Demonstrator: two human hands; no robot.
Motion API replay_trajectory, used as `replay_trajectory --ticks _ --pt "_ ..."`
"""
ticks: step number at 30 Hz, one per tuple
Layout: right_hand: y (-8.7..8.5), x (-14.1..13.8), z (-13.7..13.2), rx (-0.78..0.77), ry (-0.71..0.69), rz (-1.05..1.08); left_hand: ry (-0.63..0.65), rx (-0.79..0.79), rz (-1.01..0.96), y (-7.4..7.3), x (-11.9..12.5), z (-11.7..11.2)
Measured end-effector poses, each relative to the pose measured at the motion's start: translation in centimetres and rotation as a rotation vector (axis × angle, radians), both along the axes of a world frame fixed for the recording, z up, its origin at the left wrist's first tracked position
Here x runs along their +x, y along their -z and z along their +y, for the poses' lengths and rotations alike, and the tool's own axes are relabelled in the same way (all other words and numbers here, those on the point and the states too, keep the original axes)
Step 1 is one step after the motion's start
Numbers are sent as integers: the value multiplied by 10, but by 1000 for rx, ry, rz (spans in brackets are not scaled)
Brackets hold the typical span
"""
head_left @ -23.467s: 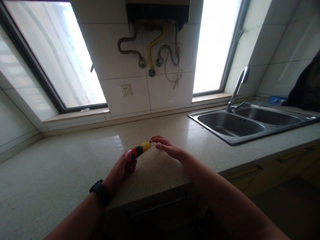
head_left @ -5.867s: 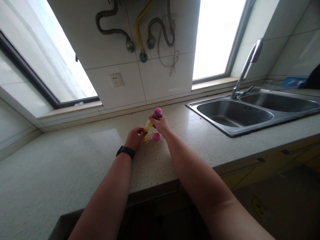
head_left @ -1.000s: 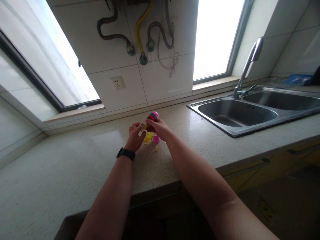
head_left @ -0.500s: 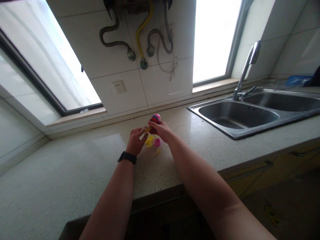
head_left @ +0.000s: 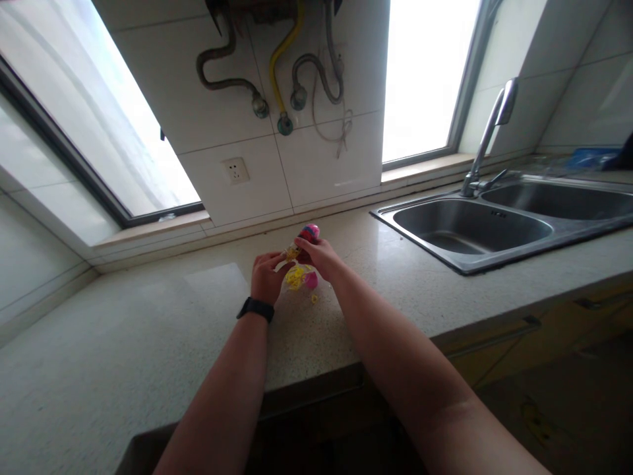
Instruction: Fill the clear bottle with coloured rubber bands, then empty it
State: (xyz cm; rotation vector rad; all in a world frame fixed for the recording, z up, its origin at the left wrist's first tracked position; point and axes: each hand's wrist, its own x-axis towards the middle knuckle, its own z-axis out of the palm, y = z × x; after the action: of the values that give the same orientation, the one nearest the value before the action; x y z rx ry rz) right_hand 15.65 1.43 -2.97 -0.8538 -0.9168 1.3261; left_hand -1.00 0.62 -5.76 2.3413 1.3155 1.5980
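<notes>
My right hand (head_left: 320, 256) is closed around a small tube-shaped container (head_left: 307, 233) with pink, blue and red bands, tilted with its pink end up. My left hand (head_left: 266, 276), with a black watch on the wrist, pinches at the container's lower yellow end (head_left: 291, 252). Below the hands, a small heap of yellow bits (head_left: 295, 278) and a pink cap-like piece (head_left: 311, 280) lie on the speckled stone countertop (head_left: 148, 336). What the left fingers pinch is too small to make out.
A steel double sink (head_left: 475, 227) with a tall faucet (head_left: 487, 135) sits at the right. Hoses and pipes (head_left: 284, 79) hang on the tiled wall above a socket (head_left: 235, 170). Windows flank the wall. The counter's front edge runs just below my forearms.
Over the last second the hands have stayed together on the container; my left hand shifted slightly lower and left. The heap of yellow bits is unchanged.
</notes>
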Motion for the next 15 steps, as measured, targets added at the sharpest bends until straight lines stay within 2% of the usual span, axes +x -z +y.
replay_trajectory --ticks 7,15 --pt "1 -2 1 0 26 -7 -70 -1 34 -5 2 -7" --pt "3 -2 3 -14 54 -30 -89 -8 -25 -5 2 -5"
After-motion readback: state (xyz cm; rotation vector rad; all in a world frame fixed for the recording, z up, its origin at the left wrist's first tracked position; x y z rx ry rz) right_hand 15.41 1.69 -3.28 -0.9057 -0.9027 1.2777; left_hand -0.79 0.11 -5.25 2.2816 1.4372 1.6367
